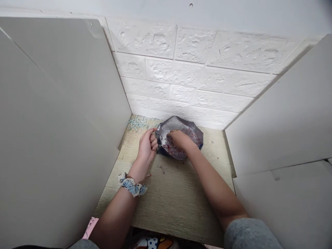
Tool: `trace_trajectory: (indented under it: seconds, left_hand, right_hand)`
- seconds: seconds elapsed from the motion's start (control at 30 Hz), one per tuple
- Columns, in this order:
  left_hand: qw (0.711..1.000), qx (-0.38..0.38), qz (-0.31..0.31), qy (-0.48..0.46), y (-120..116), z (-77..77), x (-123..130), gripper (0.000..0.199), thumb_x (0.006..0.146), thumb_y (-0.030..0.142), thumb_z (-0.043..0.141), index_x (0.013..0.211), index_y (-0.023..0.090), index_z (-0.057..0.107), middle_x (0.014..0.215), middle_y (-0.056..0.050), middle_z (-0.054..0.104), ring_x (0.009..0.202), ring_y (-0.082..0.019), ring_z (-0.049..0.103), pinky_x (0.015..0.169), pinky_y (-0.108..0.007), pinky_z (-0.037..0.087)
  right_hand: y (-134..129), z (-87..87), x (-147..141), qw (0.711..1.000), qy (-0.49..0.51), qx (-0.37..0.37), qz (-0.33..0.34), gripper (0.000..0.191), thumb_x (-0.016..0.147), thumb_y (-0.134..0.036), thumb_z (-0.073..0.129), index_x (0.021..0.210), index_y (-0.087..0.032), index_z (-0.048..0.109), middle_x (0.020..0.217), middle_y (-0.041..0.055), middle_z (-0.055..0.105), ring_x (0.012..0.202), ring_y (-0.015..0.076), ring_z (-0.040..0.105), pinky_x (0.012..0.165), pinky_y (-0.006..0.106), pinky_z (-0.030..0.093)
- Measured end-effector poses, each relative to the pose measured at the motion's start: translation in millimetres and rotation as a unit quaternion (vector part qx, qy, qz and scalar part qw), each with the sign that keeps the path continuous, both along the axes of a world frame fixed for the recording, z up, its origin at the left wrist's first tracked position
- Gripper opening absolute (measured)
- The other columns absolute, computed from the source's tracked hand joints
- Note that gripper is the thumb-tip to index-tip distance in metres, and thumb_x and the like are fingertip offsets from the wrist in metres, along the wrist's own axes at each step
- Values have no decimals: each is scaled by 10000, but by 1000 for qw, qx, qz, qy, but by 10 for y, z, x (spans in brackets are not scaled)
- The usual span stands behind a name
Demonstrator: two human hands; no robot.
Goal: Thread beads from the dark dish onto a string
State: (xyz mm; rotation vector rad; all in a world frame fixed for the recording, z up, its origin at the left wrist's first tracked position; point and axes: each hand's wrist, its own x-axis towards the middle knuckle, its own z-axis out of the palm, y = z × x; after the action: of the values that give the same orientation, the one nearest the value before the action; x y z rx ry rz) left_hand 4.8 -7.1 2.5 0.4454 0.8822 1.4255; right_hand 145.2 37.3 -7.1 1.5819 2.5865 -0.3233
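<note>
Right now both hands are busy at a crumpled, dark translucent plastic bag [181,136] that lies at the centre of the frame, on the far end of a pale wood-grain tabletop [171,197], close to the white embossed brick wall [197,72]. The bag's mouth gapes open toward the person, and inside it shows a mass of small whitish beads flecked with red. The left hand [146,147] is curled around the bag's near-left rim, fingers [153,141] bent and pressed together against the plastic, thumb on top along the edge. A blue and white lace-trimmed scrunchie [132,185] sits on that wrist. The right hand [180,140] is plunged into the opening, knuckles up; its fingertips are buried among the beads, so I cannot tell whether they are spread or pinching. A grey sleeve [250,233] covers that upper arm at the lower right of the frame. Left of the bag, in the back corner of the table, lies a scatter of tiny pale blue-green beads [140,121]. Tall plain white panels [52,121] stand at both sides, fencing in the table.
</note>
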Motion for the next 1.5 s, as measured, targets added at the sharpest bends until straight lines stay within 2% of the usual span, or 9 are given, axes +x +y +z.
trace_trajectory:
  seconds: [0.33,0.53,0.7,0.83,0.93,1.07,1.17,1.27,1.5]
  left_hand:
    - [998,-3,37,46,5,-6,24,213,590,275,652,718,130,563,581,49,495,378,-8,379,304,-145,146]
    - [996,25,-3,85,-31,-10,32,186,636,300,633,710,138,581,408,117,235,312,-11,175,312,-151,108]
    - [991,22,-21,134,-69,21,76,210,651,335,620,727,140,599,361,124,216,299,-20,145,316,-159,87]
    - [986,21,-21,165,-68,7,88,255,637,357,644,761,135,638,353,122,230,303,-25,161,321,-169,99]
    - [982,24,-22,186,-59,-15,80,279,630,371,661,763,126,654,355,116,250,311,-24,173,329,-177,113]
    - [979,26,-22,201,-54,-20,75,298,638,376,658,776,112,668,358,108,273,322,-22,177,341,-184,116]
    - [979,32,-20,199,-54,-7,78,301,640,362,651,794,105,676,361,109,267,327,-22,171,347,-188,113]
    - [981,35,-7,193,-53,-1,80,284,637,351,645,775,104,673,357,111,257,329,-24,166,350,-193,109]
    - [978,45,9,201,-56,-8,81,243,643,340,633,729,114,659,357,109,253,331,-24,164,362,-198,119]
  right_hand:
    - [32,-90,-48,997,1,72,19,302,866,-55,381,971,-147,649,1001,109,606,911,206,578,750,249,423]
    - [42,-171,-76,993,-15,118,15,271,881,-92,386,938,-124,648,969,131,604,899,222,567,711,264,427]
    - [51,-186,-68,994,-3,107,0,271,879,-89,377,910,-112,645,961,140,604,888,215,564,712,268,422]
    - [110,-153,-45,983,165,74,-32,211,892,-181,426,868,-108,623,925,123,619,864,189,559,761,281,413]
    - [154,-99,-24,908,410,-40,-78,191,856,-284,502,828,-124,602,815,54,620,756,139,549,700,250,427]
    - [135,-30,-35,719,647,-233,-101,240,727,-367,649,803,-145,602,780,16,602,686,98,545,631,214,450]
    - [90,-6,-68,620,715,-303,-109,298,601,-377,762,742,-155,621,775,15,612,690,96,567,650,218,471]
    - [62,-6,-89,580,737,-330,-106,314,567,-375,793,735,-157,641,785,15,620,705,100,583,681,232,491]
    - [44,-20,-115,549,755,-349,-80,287,613,-370,779,763,-168,639,788,12,634,707,107,598,684,258,514]
